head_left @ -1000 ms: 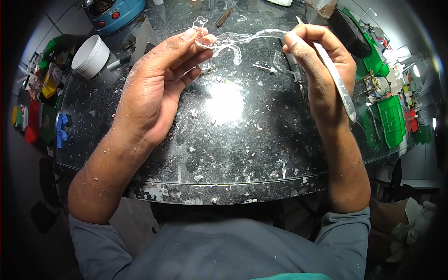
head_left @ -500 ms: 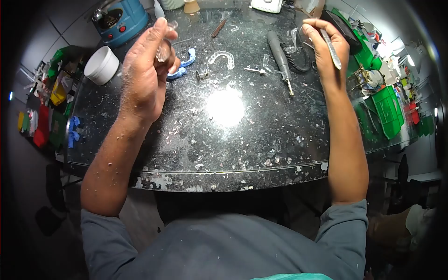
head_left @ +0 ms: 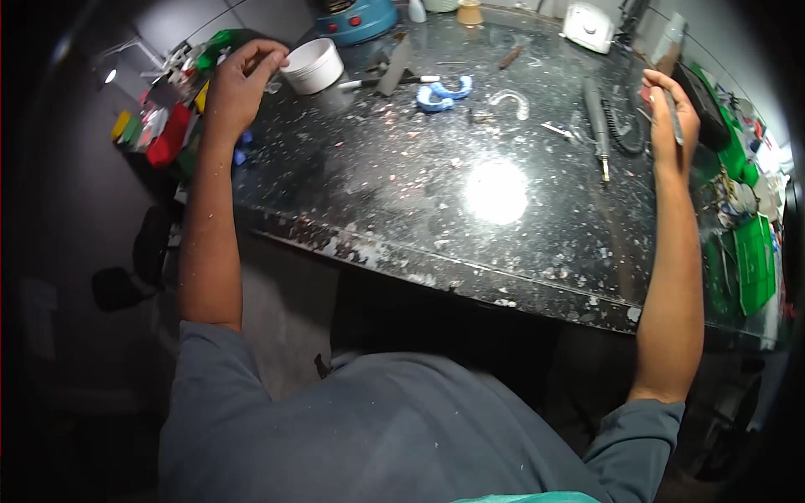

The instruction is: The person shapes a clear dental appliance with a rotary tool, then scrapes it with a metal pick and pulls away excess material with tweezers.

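My left hand (head_left: 243,80) is raised at the left of the bench, thumb and fingertips pinched together beside a white cup (head_left: 313,67). Whatever sits between those fingertips is too small to make out. A small clear scrap (head_left: 272,86) shows just under them. At the right, my right hand (head_left: 673,121) is closed round a slim metal hand tool (head_left: 674,116), whose flat end lies back along the palm towards the wrist. Left of that hand lies a grey rotary handpiece (head_left: 597,121) with its coiled cord (head_left: 625,134).
On the dark, speckled bench (head_left: 402,184) lie a clear dental aligner (head_left: 510,104), blue U-shaped pieces (head_left: 444,94), a marker (head_left: 360,83), a grey strip (head_left: 392,71) and a brown-handled tool (head_left: 510,57). A blue machine (head_left: 356,23) stands behind. Green trays (head_left: 755,264) are at the right.
My left hand has moved left, to beside the white cup; the clear piece seen in it before no longer shows there. The view has turned left. My right hand still holds the metal tool.
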{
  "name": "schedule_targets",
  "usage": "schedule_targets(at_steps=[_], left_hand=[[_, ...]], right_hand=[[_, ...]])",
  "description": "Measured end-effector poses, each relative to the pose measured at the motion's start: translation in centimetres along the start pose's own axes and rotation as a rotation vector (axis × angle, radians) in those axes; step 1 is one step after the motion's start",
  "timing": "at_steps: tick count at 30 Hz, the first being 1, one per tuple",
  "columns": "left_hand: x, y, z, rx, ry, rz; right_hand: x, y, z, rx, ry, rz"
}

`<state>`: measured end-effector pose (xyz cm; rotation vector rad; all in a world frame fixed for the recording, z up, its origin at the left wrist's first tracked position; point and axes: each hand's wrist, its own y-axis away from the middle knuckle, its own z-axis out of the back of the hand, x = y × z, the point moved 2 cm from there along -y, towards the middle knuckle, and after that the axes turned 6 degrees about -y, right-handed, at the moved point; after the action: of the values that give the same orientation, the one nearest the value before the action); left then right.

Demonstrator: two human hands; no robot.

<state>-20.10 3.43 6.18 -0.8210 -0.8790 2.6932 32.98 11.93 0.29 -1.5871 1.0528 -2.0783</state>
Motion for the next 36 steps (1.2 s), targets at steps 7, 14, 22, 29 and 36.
schedule_targets(at_steps=[7, 14, 22, 29, 36], left_hand=[[2.8, 5.5, 1.4, 0.286, -0.350, 0.139], [0.6, 3.5, 0.3, -0.250, -0.629, -0.418], [-13.5, -0.5, -6.1, 0.470, 0.088, -0.208], [-15.4, -4.2, -15.8, 0.510, -0.181, -0.377], [-15.7, -4.3, -18.8, 0.608, -0.279, -0.582]], right_hand=[[0.5, 0.7, -1.1, 0.038, -0.028, -0.061], [0.5, 1.1, -1.5, 0.038, 0.010, -0.040], [0.2, 0.8, -0.5, -0.015, 0.120, -0.052], [-0.4, 0.9, -0.3, -0.054, 0.154, -0.046], [0.6, 1.2, -1.0, -0.061, 0.079, -0.007]])
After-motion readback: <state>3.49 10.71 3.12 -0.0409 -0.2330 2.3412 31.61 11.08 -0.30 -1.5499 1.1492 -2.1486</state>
